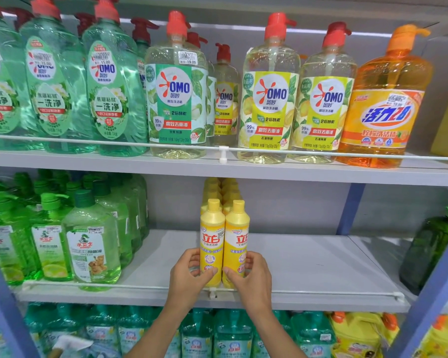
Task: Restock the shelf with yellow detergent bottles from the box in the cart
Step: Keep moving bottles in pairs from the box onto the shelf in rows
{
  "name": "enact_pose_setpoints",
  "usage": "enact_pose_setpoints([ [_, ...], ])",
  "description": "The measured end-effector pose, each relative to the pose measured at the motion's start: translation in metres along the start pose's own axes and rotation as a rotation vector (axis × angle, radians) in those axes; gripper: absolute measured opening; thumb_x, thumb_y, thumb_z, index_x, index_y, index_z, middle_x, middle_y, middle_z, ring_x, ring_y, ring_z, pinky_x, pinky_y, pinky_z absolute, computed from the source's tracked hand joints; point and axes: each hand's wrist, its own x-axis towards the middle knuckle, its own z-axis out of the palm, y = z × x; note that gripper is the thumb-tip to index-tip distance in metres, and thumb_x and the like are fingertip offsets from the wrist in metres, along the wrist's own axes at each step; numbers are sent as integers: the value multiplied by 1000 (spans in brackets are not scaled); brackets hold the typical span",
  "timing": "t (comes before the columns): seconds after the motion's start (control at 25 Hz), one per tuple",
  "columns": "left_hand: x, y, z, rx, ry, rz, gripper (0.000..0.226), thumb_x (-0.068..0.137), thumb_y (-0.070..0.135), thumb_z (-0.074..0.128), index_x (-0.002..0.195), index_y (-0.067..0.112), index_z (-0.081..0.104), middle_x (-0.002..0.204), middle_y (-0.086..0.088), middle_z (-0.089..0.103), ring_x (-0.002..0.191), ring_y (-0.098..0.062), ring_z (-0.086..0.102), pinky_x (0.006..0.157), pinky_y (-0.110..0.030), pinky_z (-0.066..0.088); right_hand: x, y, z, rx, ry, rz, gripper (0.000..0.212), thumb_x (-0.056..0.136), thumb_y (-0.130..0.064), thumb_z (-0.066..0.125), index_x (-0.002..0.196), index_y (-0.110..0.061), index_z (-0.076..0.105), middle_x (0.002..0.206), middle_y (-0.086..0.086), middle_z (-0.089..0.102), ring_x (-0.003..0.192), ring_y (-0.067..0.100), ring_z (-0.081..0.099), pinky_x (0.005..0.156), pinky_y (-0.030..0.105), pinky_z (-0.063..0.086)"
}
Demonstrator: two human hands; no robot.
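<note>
Two yellow detergent bottles are standing upright and touching at the front edge of the grey middle shelf [308,262], just behind its thin white guard rail [321,293] and near the rail's small clip. The left hand [189,275] is gripping the left yellow bottle [212,241] low on its body, thumb lying across the front and fingers curling round the far side. The right hand [251,277] is holding the right yellow bottle [237,241] the same way.

Behind the pair, a row of yellow bottles [221,189] is running back toward the grey back panel [282,202]. To the right of them the board is showing bare grey as far as a blue upright [349,208]. Green bottles [88,244] are crowding the left end of this shelf, and a dark green bottle [429,244] is leaning in at the right edge of the view.

The upper shelf [88,161] is carrying tall pump bottles behind its own rail: green ones at the left, pale yellow ones in the middle, and an orange pump bottle [388,99] toward the right end. Below, teal bottles [230,337] are filling the bottom shelf.
</note>
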Motion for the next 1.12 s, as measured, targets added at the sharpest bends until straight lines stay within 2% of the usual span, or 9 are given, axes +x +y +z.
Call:
enact_pose_setpoints([
  [0.08, -1, 0, 0, -1, 13, 6, 51, 72, 14, 90, 116, 20, 64, 107, 8, 71, 94, 0, 67, 79, -24, 60, -2, 0, 2, -9, -6, 4, 61, 74, -44, 87, 122, -29, 52, 115, -11, 56, 99, 1, 60, 72, 5, 44],
  [0.16, -2, -1, -1, 6, 28, 9, 53, 71, 16, 91, 115, 21, 64, 106, 8, 71, 96, -6, 68, 80, -29, 60, -4, 3, 2, 49, -40, -9, 64, 77, -40, 86, 129, -29, 51, 120, -13, 54, 102, -1, 59, 73, 3, 45],
  [0.32, 1, -2, -2, 17, 13, 7, 55, 70, 15, 92, 117, 20, 64, 108, 7, 71, 96, -2, 67, 78, -25, 60, 0, 6, -1, 90, -83, -32, 56, 80, -32, 85, 126, -36, 52, 118, -16, 64, 105, -3, 62, 88, 15, 54],
  [0.48, 2, 1, 1, 20, 17, 12, 51, 69, 17, 92, 112, 18, 64, 104, 6, 71, 94, -8, 67, 74, -25, 60, 1, -1, 6, 24, 13, 13, 60, 72, -42, 89, 119, -31, 54, 112, -14, 64, 99, 1, 63, 81, 17, 53],
  [0.6, 1, 1, -1, 4, 3, 1, 54, 69, 19, 92, 114, 20, 63, 105, 8, 71, 97, -8, 67, 79, -29, 61, -2, 2, 6, 45, -2, -12, 62, 75, -44, 87, 124, -32, 51, 115, -16, 59, 102, -2, 61, 79, 11, 49],
  [0.68, 3, -4, -4, -6, -33, -2, 56, 70, 20, 92, 118, 22, 63, 109, 9, 71, 101, -9, 67, 83, -30, 61, -2, 8, 2, 75, -56, -35, 62, 80, -41, 84, 131, -34, 49, 120, -18, 57, 110, 0, 60, 84, 12, 49],
  [0.8, 5, -7, -5, -2, -54, -6, 53, 73, 20, 90, 119, 22, 65, 109, 7, 73, 102, -13, 68, 84, -32, 61, 0, 14, 1, 94, -78, -44, 55, 83, -35, 83, 129, -35, 54, 122, -18, 63, 112, 0, 61, 93, 22, 55],
  [0.96, 2, -5, -1, -18, -37, -6, 51, 75, 17, 89, 120, 20, 65, 108, 7, 73, 101, -12, 68, 84, -30, 61, -2, 11, 9, 48, 3, -18, 56, 80, -38, 84, 127, -32, 55, 119, -16, 64, 107, 1, 62, 90, 22, 55],
  [1.12, -1, -1, 0, -21, -15, -5, 52, 74, 19, 89, 120, 20, 65, 108, 7, 72, 101, -11, 68, 82, -27, 60, -5, 9, 10, 29, 17, -21, 57, 81, -40, 83, 129, -30, 54, 120, -15, 63, 108, 2, 61, 91, 24, 56],
])
